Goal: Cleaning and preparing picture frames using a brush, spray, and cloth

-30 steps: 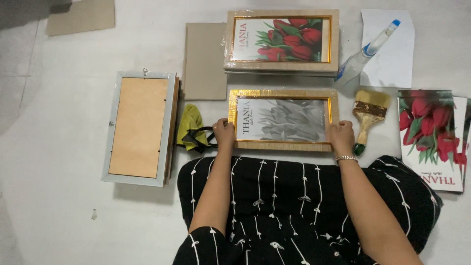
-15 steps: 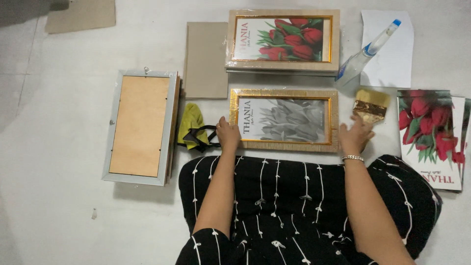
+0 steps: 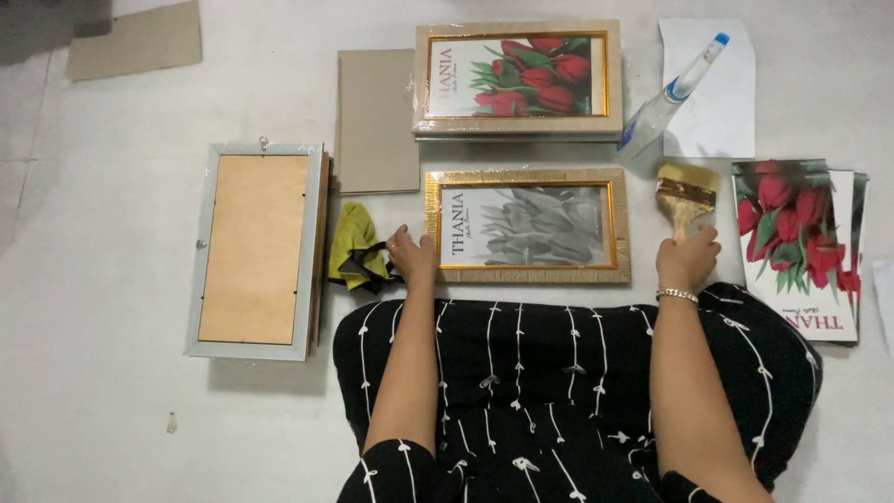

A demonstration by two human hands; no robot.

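Observation:
A gold picture frame (image 3: pixel 527 175) with a grey flower print lies on the floor in front of my lap. My left hand (image 3: pixel 412 251) rests on its lower left corner. Just to the right of the frame, my right hand (image 3: pixel 687 258) is closed around the wooden handle of a flat paint brush (image 3: pixel 684 189), whose pale bristles point away from me. A yellow and black cloth (image 3: pixel 357 247) lies just left of my left hand.
A second gold frame (image 3: pixel 518 75) with red tulips lies beyond. A spray bottle (image 3: pixel 667 97) rests on white paper (image 3: pixel 728 102). Tulip prints (image 3: pixel 796 233) are stacked at right. A grey board (image 3: pixel 376 121), face-down silver frames (image 3: pixel 254 248) and a cardboard piece (image 3: pixel 135 41) lie at left.
My right hand left the frame's lower right corner, moved right and took hold of the brush handle. My left hand stayed on the frame.

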